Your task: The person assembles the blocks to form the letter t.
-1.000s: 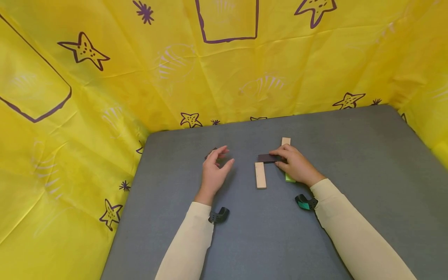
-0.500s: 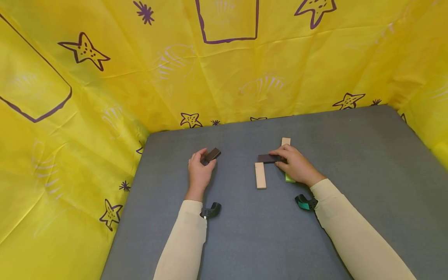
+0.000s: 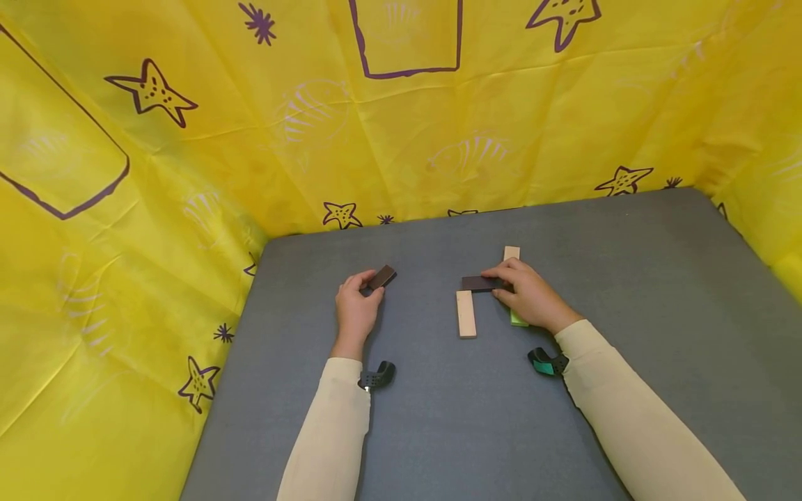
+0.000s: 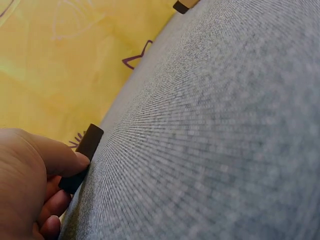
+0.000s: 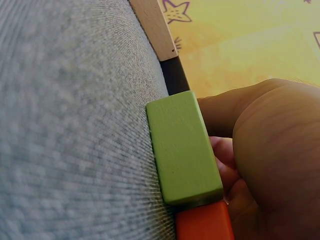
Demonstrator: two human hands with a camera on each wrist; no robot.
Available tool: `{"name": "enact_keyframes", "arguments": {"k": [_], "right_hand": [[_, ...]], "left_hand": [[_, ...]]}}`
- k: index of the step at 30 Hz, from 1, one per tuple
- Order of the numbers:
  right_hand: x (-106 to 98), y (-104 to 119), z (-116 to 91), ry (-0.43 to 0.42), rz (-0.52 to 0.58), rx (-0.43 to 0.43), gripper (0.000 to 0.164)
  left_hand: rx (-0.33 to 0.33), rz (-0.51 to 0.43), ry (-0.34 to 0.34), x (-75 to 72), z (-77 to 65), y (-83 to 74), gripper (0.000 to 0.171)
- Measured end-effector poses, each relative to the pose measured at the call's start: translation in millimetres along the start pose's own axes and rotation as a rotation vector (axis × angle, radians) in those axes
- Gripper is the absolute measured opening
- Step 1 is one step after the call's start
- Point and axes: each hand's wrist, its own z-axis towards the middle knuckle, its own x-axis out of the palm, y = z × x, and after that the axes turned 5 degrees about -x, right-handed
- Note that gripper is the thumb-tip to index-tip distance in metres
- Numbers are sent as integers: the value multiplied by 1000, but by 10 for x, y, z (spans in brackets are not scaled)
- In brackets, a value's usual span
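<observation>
My left hand point(image 3: 356, 310) pinches a dark brown wooden block point(image 3: 383, 277) on the left of the table, thumb on the near side. In the left wrist view this block point(image 4: 90, 142) lies between thumb and fingers. My right hand point(image 3: 529, 292) grips another dark block point(image 3: 477, 283), which lies crosswise in a group of blocks. Touching its near left corner is a plain wooden block point(image 3: 466, 314). Another plain block point(image 3: 512, 252) reaches out beyond my fingers. A green block point(image 5: 185, 150) stands by the right hand, beside an orange block point(image 5: 205, 222) that the hand hides in the head view.
The grey table point(image 3: 438, 417) carries all the blocks. Yellow printed cloth point(image 3: 401, 139) hangs along its back and sides. A dark wrist strap with a camera mount point(image 3: 378, 376) sticks out from the left wrist, and a similar mount point(image 3: 546, 362) from the right.
My left hand has moved left and nearer, from over the lone dark block to its near left end, and now grips it. The right hand stays where it was.
</observation>
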Motion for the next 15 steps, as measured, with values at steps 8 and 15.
{"name": "enact_keyframes", "arguments": {"k": [8, 15], "right_hand": [[15, -12, -4, 1, 0, 2, 39], [16, -21, 0, -3, -2, 5, 39]], "left_hand": [[3, 18, 6, 4, -16, 0, 35], [17, 21, 36, 24, -25, -25, 36]]}}
